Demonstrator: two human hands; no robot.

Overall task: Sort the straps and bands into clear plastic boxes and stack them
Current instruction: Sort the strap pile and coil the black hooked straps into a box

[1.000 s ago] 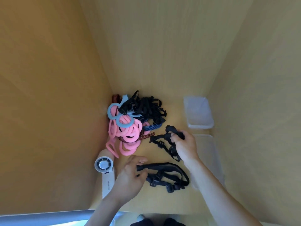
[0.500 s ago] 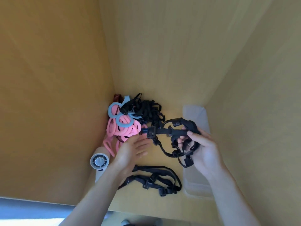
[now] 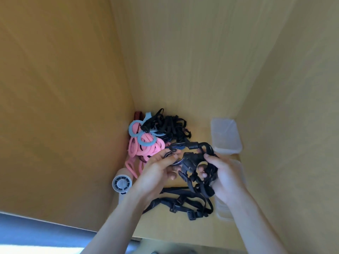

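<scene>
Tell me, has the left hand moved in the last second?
Yes: the left hand has moved away from the lying strap, back toward the pink bands, onto the held strap.

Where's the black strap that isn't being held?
Head view: the loose black strap lies on the shelf near its front, below the left hand and right hand, between the white fan on its left and a clear box on its right.

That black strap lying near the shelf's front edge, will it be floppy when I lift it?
Probably floppy: the black strap lies in loose loops on the shelf. Likely light, since it looks like thin webbing. Its buckles may dangle and snag the held strap above it.
</scene>
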